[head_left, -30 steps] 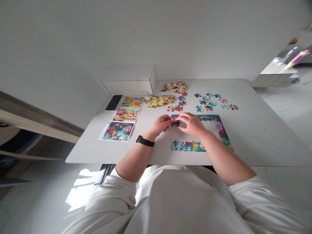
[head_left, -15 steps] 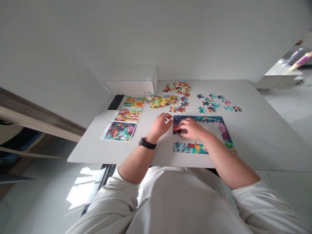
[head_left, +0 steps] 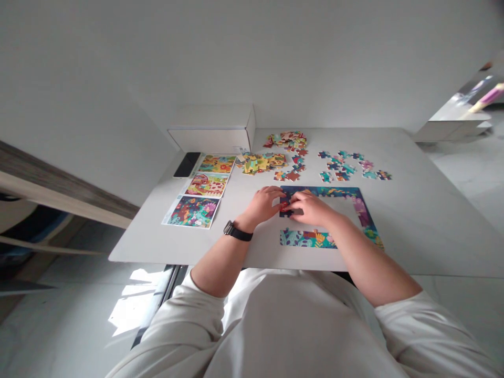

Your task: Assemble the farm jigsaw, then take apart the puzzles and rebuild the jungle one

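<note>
A jigsaw puzzle [head_left: 339, 192] lies partly assembled on the table, its border joined along the top, right side and upper left. My right hand [head_left: 311, 209] reaches over its inside, fingers closed on a dark puzzle piece with red [head_left: 283, 207] at the left border. From the outer side my left hand [head_left: 265, 205], with a black watch [head_left: 238, 231] on its wrist, has bent fingers against that same piece. Both sets of fingertips partly cover it. Below, the bottom border strip [head_left: 299, 238] stands apart from the left border by a gap.
Loose puzzle pieces [head_left: 342, 167] are spread behind the puzzle at right. Yellow pieces [head_left: 260, 164] and reddish pieces [head_left: 289, 139] sit in piles farther back. Three picture cards [head_left: 192, 212], a phone [head_left: 187, 165] and a white box [head_left: 212, 139] occupy the left side.
My left hand has moved slightly right, and its fingers now meet the left border piece, closing the earlier gap between thumb and finger. My right hand stays nearly in place.
</note>
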Demonstrator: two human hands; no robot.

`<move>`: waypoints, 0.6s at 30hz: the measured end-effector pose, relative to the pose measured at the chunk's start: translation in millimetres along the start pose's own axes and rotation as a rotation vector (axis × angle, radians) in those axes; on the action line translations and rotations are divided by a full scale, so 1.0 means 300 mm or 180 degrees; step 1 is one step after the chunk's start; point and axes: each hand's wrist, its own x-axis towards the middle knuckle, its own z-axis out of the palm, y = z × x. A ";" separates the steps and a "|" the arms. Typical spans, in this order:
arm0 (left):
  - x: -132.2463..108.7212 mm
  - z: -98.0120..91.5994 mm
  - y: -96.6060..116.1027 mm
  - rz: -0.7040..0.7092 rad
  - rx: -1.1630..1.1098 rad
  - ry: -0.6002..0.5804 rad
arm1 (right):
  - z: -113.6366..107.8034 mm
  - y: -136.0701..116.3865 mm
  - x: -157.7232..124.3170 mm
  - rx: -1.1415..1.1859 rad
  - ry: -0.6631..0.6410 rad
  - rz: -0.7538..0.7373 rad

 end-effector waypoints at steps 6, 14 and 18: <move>-0.005 0.006 -0.007 0.0136 -0.0061 -0.0133 | 0.004 0.004 -0.001 -0.0069 -0.0012 0.0044; -0.007 0.015 -0.021 0.0249 -0.0021 -0.0127 | -0.008 -0.016 0.008 -0.0056 0.0048 0.0026; -0.007 0.014 -0.021 0.0283 0.0025 -0.0154 | -0.004 -0.015 0.014 -0.0057 0.0149 0.0102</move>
